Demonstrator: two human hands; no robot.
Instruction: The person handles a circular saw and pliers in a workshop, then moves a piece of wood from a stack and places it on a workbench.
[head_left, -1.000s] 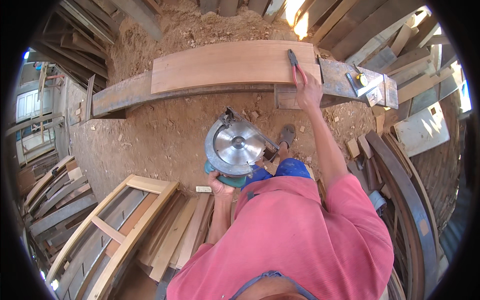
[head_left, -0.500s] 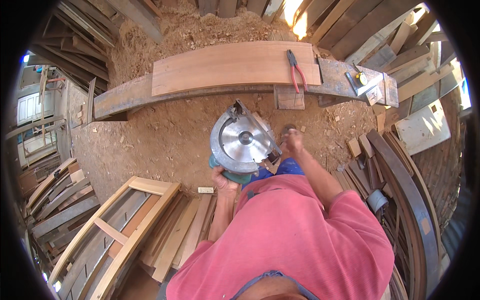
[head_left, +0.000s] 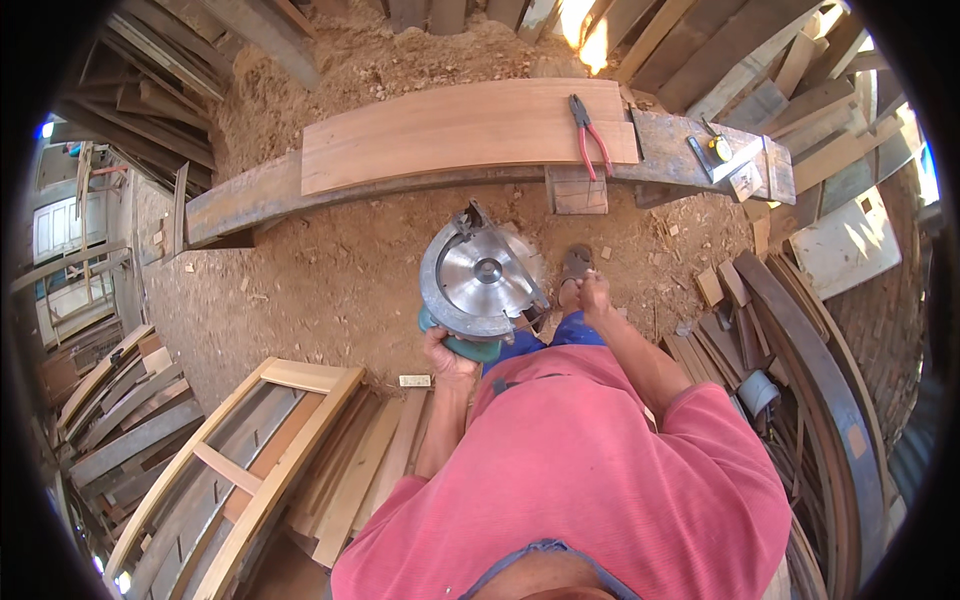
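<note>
A circular saw (head_left: pixel 487 275) with a bare round blade and a green body hangs in front of my body, blade side up. My left hand (head_left: pixel 450 360) is wrapped round its green housing from below left. To the saw's right, apart from it, my right hand (head_left: pixel 595 293) is closed, its fingers curled in; whether something small is in them is hidden. Beyond the saw, a wide reddish board (head_left: pixel 430 138) lies flat on a long worn plank bench (head_left: pixel 240 207). Red-handled pliers (head_left: pixel 589 140) rest across the board's right end.
On the bench's right end are a yellow tape measure (head_left: pixel 720 150) and a square-like tool (head_left: pixel 738 163). A wooden frame (head_left: pixel 232 468) leans at lower left, beside stacked planks (head_left: pixel 365 465). Dark beams (head_left: pixel 815 355) are piled at right. Sawdust and chips cover the ground (head_left: pixel 330 285).
My right hand has drawn slightly right, away from the saw, with its fingers curled, uncovering more of the sandalled foot. The saw stays in my left hand, nearly unmoved.
</note>
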